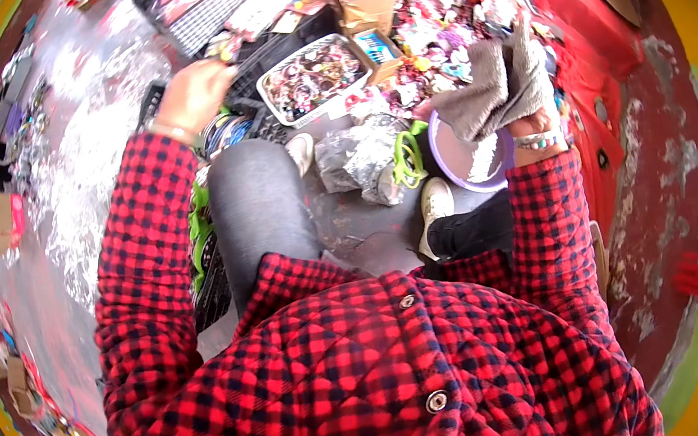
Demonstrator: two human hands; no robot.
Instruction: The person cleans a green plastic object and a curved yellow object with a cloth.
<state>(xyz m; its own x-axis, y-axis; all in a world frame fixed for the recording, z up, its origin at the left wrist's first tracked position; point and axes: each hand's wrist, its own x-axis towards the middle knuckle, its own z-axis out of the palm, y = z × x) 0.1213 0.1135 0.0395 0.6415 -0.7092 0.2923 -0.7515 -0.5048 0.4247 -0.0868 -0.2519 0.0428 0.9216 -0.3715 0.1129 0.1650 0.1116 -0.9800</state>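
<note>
My right hand (535,123) is closed on a grey-brown cloth (480,92), which hangs in folds over a round purple basin (440,151). The cloth hides most of the fingers and the far part of the basin. On the other side, my left hand (197,96) is held above my knee with its fingers curled together. Whether anything small is pinched in them cannot be made out. Just past those fingertips stands a black crate (260,60). To its right is a white plastic basket (340,103) full of small, shiny, mixed-coloured pieces.
A clear plastic bag (349,161) with a bright green strap (407,160) lies between my feet. Behind the basin spreads a heap of small colourful items (439,35), beside an open cardboard box (366,10). Red sheeting (585,62) covers the right side.
</note>
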